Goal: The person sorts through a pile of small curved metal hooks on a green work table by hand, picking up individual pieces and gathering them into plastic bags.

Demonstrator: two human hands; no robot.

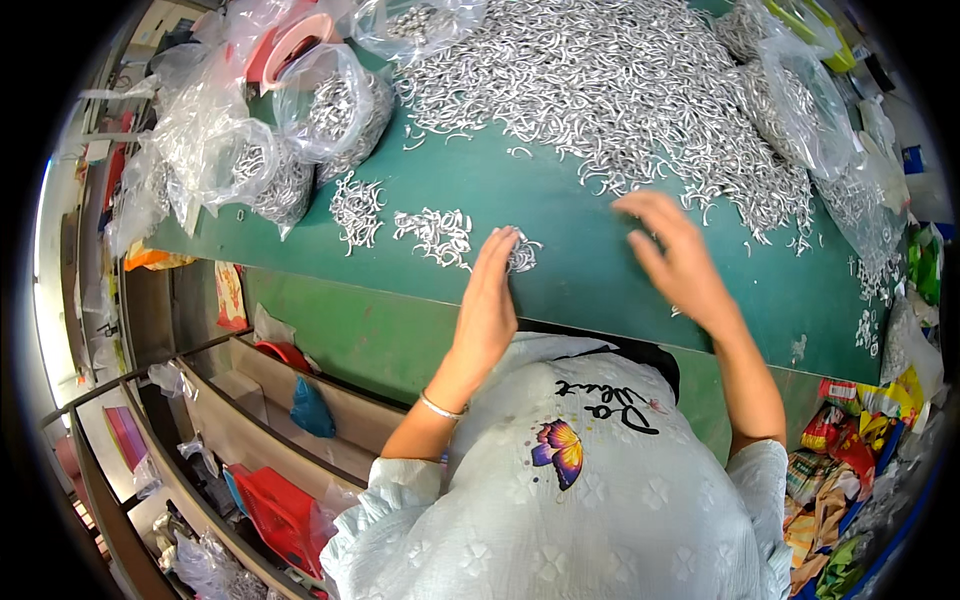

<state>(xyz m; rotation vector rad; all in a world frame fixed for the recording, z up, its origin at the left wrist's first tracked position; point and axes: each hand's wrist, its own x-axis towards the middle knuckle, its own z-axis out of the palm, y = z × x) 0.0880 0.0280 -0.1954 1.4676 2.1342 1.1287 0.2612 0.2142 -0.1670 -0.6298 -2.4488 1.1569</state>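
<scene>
A large heap of small curved silvery metal pieces [600, 80] covers the far part of the green table [570, 200]. My left hand [488, 298] stands on edge near the table's front, fingers stretched out and held together. Against its fingertips lies a little cluster of the curved pieces [523, 252]; part of it may be hidden behind the hand. Two small piles, a nearer one [436, 234] and another pile [357, 210], lie to its left. My right hand [678, 262], slightly blurred, hovers just below the heap with thumb and fingers apart, and nothing shows in it.
Clear plastic bags of metal pieces stand at the left, one bag [335, 110] beside a pink basin [298, 45]. More filled bags [790, 105] line the right side. Below the table's front edge, at left, are shelves [290, 400] with a red plastic item [280, 515]. Colourful wrappers [840, 440] lie at lower right.
</scene>
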